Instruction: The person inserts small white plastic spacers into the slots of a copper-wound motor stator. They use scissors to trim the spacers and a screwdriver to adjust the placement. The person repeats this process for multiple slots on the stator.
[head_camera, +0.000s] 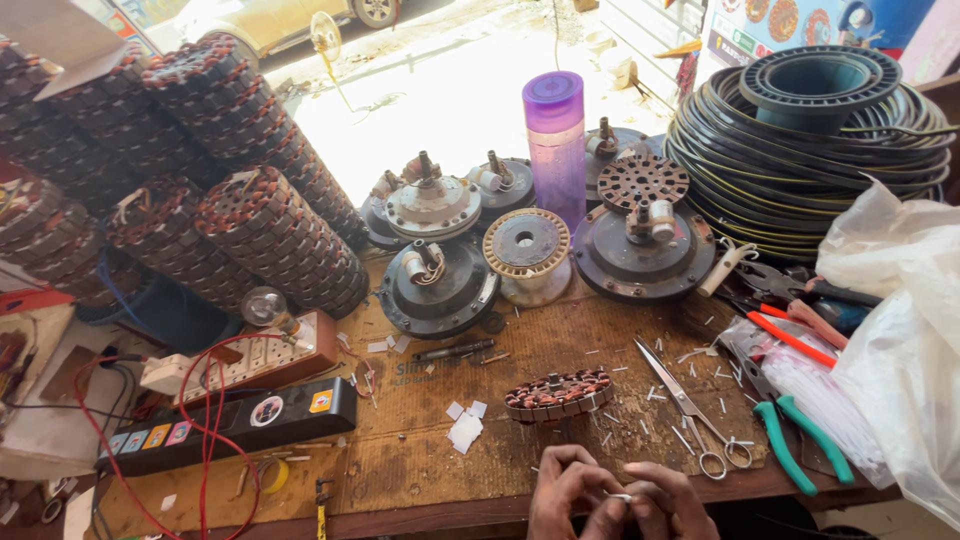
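Observation:
At the bottom edge of the head view, my left hand (568, 492) and my right hand (665, 503) meet over the front of the wooden workbench (420, 460). Together their fingertips pinch a small white strip (620, 496). Just beyond the hands lies a round copper-wound stator (558, 394). White paper slips (465, 427) lie to its left, and steel scissors (690, 408) lie to its right among scattered white clippings.
Fan motor housings (437, 285) and a purple bottle (555, 140) stand mid-bench. Stacked stators (270, 230) fill the left, a cable coil (800, 150) the back right. Pliers with green handles (800, 430), plastic bags (900, 380), and a black extension board (230, 425) with a bulb tester (265, 350) lie nearby.

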